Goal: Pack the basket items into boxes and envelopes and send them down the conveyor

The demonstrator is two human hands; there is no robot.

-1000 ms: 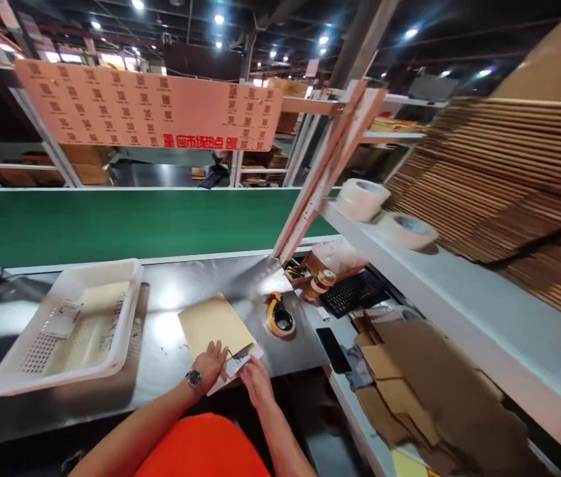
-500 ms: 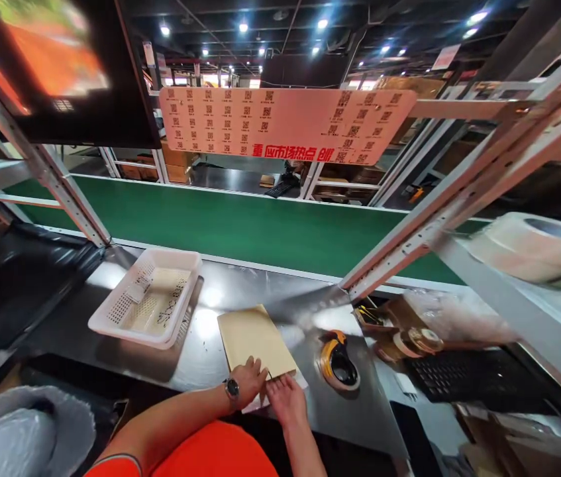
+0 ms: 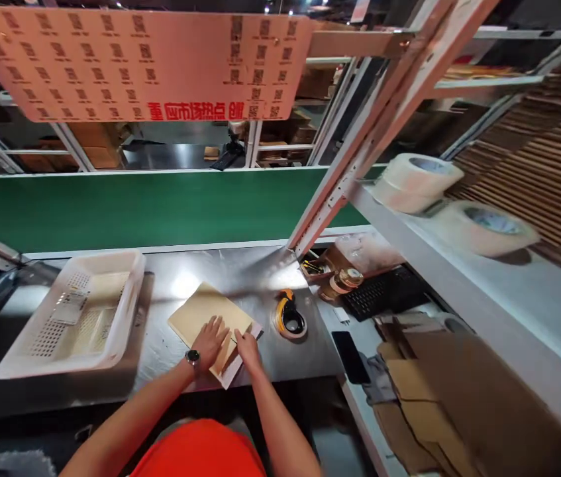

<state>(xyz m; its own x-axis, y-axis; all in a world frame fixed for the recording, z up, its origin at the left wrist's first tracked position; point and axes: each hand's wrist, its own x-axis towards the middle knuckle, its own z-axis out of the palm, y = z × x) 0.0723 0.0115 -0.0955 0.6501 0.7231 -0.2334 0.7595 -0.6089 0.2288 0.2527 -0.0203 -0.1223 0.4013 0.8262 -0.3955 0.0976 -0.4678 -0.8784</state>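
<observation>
A tan kraft envelope lies at a slant on the metal worktable, its near end showing a flap and a white strip. My left hand, wearing a watch on the wrist, rests flat on the envelope with fingers spread. At the near right edge, my right hand has its thumb and fingers closed on the flap; the fingertips are partly hidden. To the right of the hands sits a tape dispenser with an orange-yellow body.
A white perforated basket stands on the left of the worktable. Rightward are a phone, a keyboard, brown tape rolls and cardboard. A shelf carries clear tape rolls. Behind runs a green belt.
The view has swung right, showing more of the shelf and cardboard. My right hand has gone from lying at the envelope's near edge to pinching its flap. The flap end is more visible.
</observation>
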